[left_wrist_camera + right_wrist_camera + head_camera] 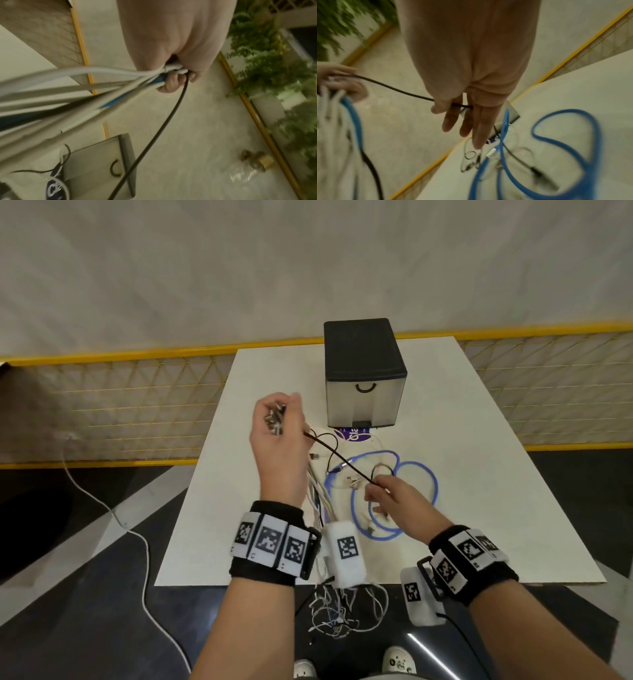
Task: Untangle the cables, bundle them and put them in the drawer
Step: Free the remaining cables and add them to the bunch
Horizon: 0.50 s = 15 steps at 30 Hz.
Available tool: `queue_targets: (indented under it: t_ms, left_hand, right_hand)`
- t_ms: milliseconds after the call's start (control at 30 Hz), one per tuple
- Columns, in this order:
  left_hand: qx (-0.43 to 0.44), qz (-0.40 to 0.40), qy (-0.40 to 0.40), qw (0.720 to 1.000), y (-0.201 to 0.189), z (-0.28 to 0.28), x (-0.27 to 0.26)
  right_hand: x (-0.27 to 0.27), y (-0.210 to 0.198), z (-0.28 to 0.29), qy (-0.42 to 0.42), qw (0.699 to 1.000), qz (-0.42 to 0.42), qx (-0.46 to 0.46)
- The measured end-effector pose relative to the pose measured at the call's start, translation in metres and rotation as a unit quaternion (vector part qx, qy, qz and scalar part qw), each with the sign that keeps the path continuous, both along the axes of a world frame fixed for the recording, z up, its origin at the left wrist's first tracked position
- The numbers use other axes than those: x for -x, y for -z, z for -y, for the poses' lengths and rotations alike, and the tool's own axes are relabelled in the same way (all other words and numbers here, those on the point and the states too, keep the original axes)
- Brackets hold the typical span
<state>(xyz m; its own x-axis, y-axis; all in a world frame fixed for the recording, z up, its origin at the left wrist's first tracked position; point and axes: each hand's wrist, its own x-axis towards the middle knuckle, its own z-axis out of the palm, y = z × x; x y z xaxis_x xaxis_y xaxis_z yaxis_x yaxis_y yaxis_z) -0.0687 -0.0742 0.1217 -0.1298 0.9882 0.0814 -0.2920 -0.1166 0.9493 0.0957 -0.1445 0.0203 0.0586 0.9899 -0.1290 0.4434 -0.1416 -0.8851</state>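
Observation:
My left hand (pixel 278 416) is raised over the table's left side and grips a bunch of cable ends (pixel 274 421). The left wrist view shows white, blue and black cables (pixel 109 86) fanning out of that fist (pixel 173 77). A thin black cable (pixel 342 461) stretches taut from it to my right hand (pixel 374 491), which pinches the black cable (pixel 412 94) between thumb and fingers (pixel 448 121); the other fingers are straight. Blue cable loops (pixel 416 465) and small loose cables lie on the white table (pixel 479 491). The grey drawer box (pixel 364 395) stands behind them, its drawer closed.
A tangle of thin white cables (pixel 339 614) hangs over the table's front edge. A purple-labelled item (pixel 352 435) lies just in front of the drawer box. A white cord (pixel 144 563) trails on the floor at left, by a yellow mesh fence (pixel 137 395).

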Motion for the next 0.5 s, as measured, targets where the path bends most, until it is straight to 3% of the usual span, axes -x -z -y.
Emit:
queue_targets:
  t_ms: [167,333,500]
  left_hand:
    - [-0.001,0.072,0.013,0.997,-0.009,-0.008,0.017]
    - [-0.005,0.003,0.022,1.000,-0.002,-0.006,0.021]
    - [-0.011,-0.030,0.015,0.999,0.005,-0.001,0.027]
  right_hand:
    - [-0.015,-0.002,-0.003,0.024,0.998,0.030,-0.050]
    - [-0.013,-0.067,-0.014,0.071,0.983,-0.032,-0.164]
    - [-0.003,-0.109,-0.004,0.013,0.983,0.021,-0.183]
